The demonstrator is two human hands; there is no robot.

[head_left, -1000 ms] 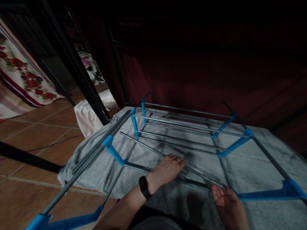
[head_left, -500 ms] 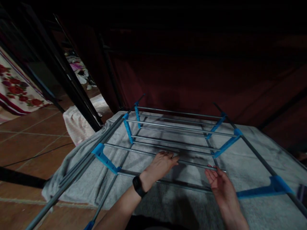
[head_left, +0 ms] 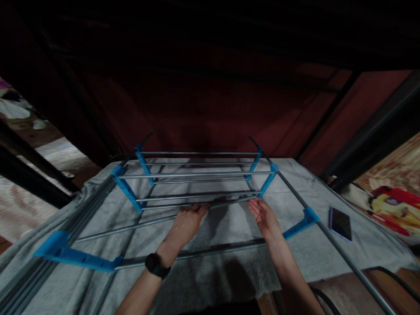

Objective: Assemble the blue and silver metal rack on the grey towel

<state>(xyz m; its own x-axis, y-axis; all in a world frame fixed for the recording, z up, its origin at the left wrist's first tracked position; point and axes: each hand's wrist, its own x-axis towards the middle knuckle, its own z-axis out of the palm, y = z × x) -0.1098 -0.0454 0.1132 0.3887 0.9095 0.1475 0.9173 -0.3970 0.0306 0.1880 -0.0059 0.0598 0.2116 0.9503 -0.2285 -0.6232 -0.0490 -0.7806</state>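
- Rod (head_left: 183, 206): loose grey rod across drying rack (head_left: 197, 175), left hand (head_left: 185, 223) fingers curled over it.
- Right hand (head_left: 264, 216): fingers grasp rod's end by rack's blue bracket (head_left: 267, 181).
- Phone (head_left: 340, 223): right of rack, on grey towel (head_left: 229, 271).

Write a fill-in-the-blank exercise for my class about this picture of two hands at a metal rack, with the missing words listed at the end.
1. The rack's plastic connectors are coloured ____.
2. The black watch sits on the wrist of the ____ hand.
3. The rack lies on a grey ____ spread over the floor.
4. Beyond the right hand, to the right of the rack, a ____ lies flat.

Missing words: blue; left; towel; phone
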